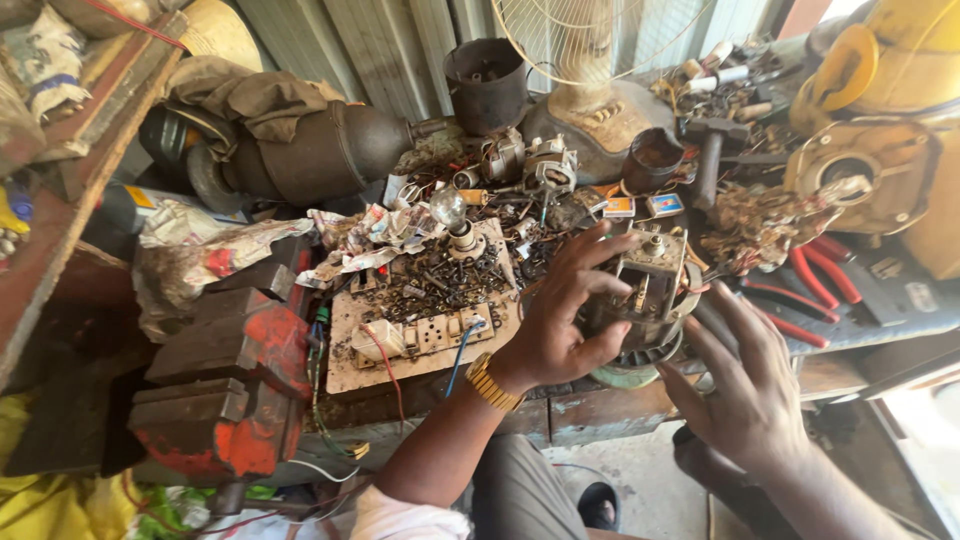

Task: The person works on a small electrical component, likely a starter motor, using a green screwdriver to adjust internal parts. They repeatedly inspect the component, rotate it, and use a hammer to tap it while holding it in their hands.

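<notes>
**At the workbench front edge: small motor assembly in hand**

At the front edge of the cluttered workbench (600, 415) I log the following.

1. Left hand (562, 318), gold-coloured watch (492, 383) at the wrist: fingers spread and curled round the left side of a small motor assembly (648, 290), gripping it.
2. Right hand (745, 385): open, fingers extended and apart, fingertips touching or just beside the assembly's right side; I cannot tell whether it truly grips.
3. Motor assembly: grey metal frame, held just above the bench's front edge, over a pale green round part (628, 376).
4. Left of the hands: switch board (420, 335) with red and blue wires, heaped with screws and bearing a bare light bulb (450, 212).
5. Front left corner: red bench vise (225, 375), paint worn.
6. Right of the hands: red-handled pliers (815, 285) lying flat.
7. Toward the back edge: table fan (590, 60) with wire guard, dark cylindrical can (487, 82), hammer (712, 150), rusty motor housing (315, 150) under a cloth.
8. Back right corner: yellow machine casing (890, 90).
</notes>
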